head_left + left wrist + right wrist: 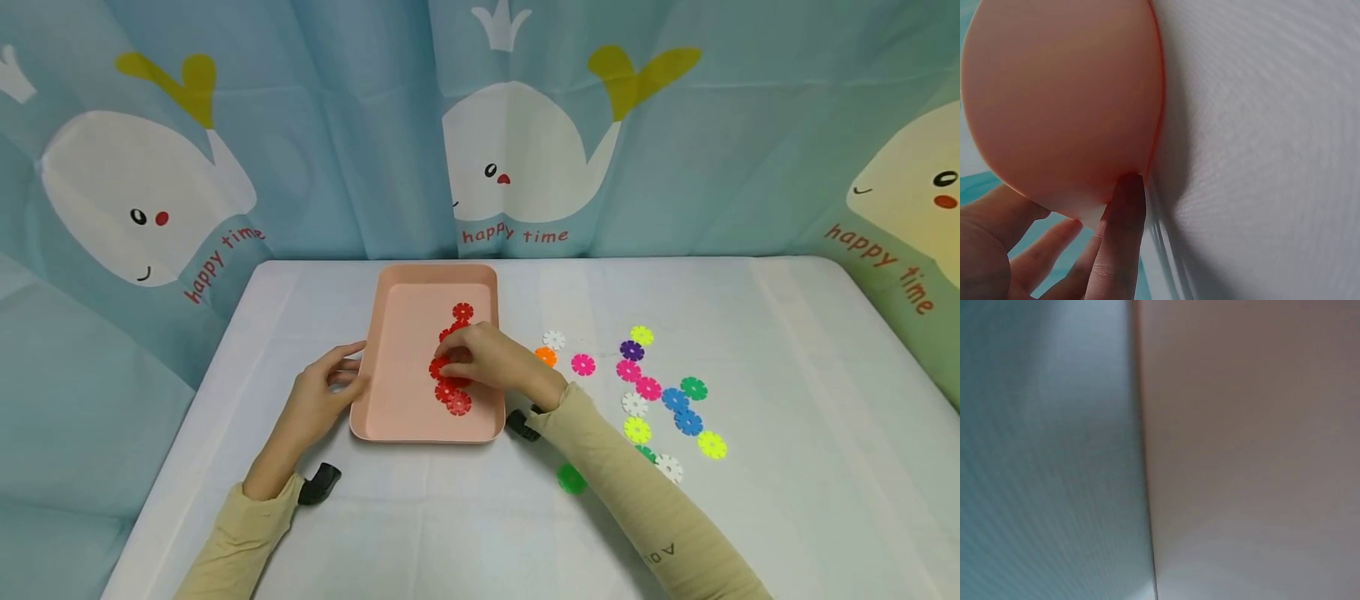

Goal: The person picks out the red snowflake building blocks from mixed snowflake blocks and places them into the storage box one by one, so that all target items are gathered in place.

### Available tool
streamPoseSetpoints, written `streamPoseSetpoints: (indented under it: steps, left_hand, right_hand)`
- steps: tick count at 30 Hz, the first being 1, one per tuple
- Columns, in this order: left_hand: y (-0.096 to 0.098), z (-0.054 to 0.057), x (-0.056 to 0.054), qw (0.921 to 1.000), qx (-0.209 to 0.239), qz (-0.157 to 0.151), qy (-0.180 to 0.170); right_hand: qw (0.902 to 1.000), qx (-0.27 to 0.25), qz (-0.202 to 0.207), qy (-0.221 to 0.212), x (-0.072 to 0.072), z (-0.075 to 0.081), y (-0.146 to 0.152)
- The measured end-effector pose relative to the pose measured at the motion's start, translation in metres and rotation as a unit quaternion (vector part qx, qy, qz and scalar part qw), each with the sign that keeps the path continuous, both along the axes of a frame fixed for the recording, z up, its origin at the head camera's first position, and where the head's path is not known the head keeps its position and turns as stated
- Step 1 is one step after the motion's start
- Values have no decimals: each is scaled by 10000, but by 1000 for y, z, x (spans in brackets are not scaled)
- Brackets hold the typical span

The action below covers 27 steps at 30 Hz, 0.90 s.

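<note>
A pink tray (pixel 401 358) lies on the white table with several red notched plastic discs (pixel 459 403) clustered toward its right side. My left hand (pixel 321 396) touches the tray's left edge. In the left wrist view its fingertips (pixel 1127 194) rest along the outer wall of the tray (pixel 1066 94). Reaching over the right rim, my right hand (pixel 498 358) pinches a red disc (pixel 438 368) between thumb and fingers, low among the others. Part of the cluster is hidden under that hand. The right wrist view holds only the tray's pink side (pixel 1241 437) and the table cloth.
Right of the tray lie several loose discs: pink (pixel 582 365), orange (pixel 545 357), blue (pixel 687 422), purple (pixel 632 350), yellow (pixel 712 445), white (pixel 668 468) and green (pixel 572 478). Some overlap; my right sleeve (pixel 637 500) passes over this area. A printed curtain (pixel 360 167) hangs behind the table.
</note>
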<state>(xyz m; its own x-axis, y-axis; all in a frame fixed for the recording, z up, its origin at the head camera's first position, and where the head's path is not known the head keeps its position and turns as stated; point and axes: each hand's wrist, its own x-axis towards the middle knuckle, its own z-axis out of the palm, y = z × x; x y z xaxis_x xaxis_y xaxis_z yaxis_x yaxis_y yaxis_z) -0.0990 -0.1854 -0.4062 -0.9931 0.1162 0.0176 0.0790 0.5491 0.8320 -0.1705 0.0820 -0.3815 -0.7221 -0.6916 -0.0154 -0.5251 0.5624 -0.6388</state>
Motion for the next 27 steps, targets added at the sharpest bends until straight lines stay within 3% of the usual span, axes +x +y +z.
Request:
streamPoseSetpoints:
  steps: [19, 27]
  left_hand:
    - [0, 0, -3, 10000, -60, 2, 31]
    - [-2, 6, -5, 9999, -123, 84, 9]
  right_hand:
    - [10000, 0, 4, -3, 2, 0, -1]
    - [10000, -34, -16, 78, 4, 2, 1]
